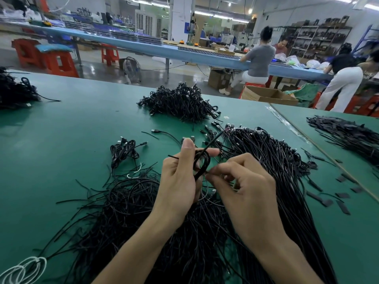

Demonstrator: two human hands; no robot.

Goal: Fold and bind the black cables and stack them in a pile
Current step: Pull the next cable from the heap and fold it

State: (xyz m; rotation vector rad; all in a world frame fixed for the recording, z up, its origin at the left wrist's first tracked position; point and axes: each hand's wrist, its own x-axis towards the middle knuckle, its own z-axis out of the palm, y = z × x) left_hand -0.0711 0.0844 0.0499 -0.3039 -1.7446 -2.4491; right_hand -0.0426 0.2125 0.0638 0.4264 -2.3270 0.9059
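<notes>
left fingers [212, 151]: curled round a small cable coil, with the thumb upright behind it and the forefinger stretched across its top.
right fingers [222, 168]: narrowed to a pinch, thumb and forefinger tips meeting on the lower edge of the coil; the rest are loosely curled under.
cable coil [203, 161]: black, held off the desk between the two hands at the middle of the scene. A thin black tail runs from it up and to the right.
left hand [178, 181]: palm turned toward the right, wrist coming in from the near edge.
right hand [248, 189]: back of the hand upward, just right of the coil.
loose cables [133, 212]: a tangled black heap lying under both forearms and spilling to the near left.
straight cables [274, 160]: a long black sheaf to the right of the hands, plug ends pointing far.
bound bundles [123, 150]: a couple lying left of the hands, apart from the heap.
bound pile [180, 103]: a black mound farther off, past the hands.
black strips [348, 136]: heaped on the adjoining surface at far right.
white loops [22, 269]: at the near left corner.
desk [61, 124]: green top.
</notes>
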